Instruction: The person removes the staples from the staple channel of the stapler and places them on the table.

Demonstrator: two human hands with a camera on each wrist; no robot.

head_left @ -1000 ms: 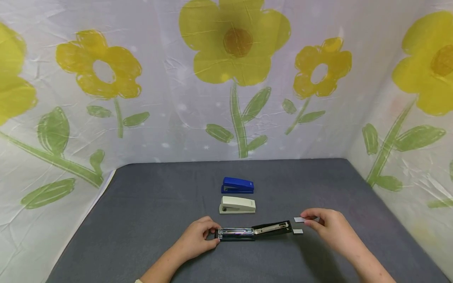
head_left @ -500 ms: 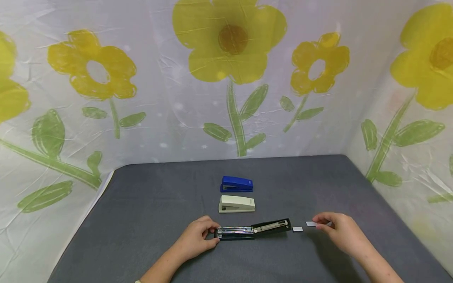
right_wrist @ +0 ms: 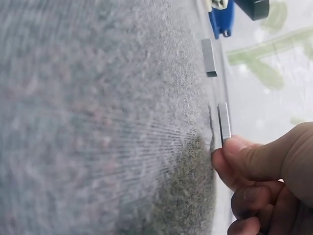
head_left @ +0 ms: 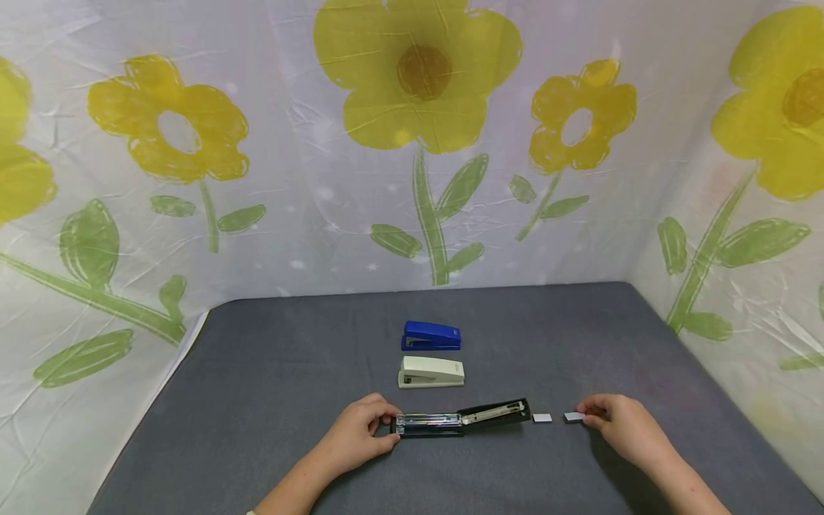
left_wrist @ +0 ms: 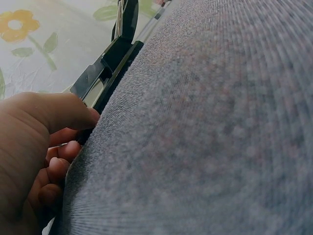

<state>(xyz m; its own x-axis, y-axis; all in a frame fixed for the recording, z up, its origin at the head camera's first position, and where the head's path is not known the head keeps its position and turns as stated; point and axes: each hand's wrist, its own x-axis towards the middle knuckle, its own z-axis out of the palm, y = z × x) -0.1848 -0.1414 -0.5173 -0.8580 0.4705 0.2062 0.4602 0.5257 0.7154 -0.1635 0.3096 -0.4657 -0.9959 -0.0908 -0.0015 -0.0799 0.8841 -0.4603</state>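
A black stapler [head_left: 428,425] lies opened out flat on the table, its lid tilted back to the right and its metal channel facing up. My left hand [head_left: 360,433] pinches the stapler's left end between thumb and fingers; the left wrist view shows the thumb along the stapler's base [left_wrist: 116,81]. Between the thumb and fingers of my right hand [head_left: 621,422] is a short silver strip of staples [right_wrist: 224,120], low over the cloth. Another strip of staples [head_left: 542,418] lies just past the stapler's lid, left of the held one.
Behind the black stapler sit a closed white stapler [head_left: 431,373] and, farther back, a closed blue stapler [head_left: 431,335]. Grey cloth covers the table [head_left: 290,343]. A flower-printed curtain [head_left: 296,214] rises along the back and both sides.
My right hand has carried its strip of staples to the right, away from the stapler's lid, and down level with the other strip. The left hand keeps its grip on the stapler.
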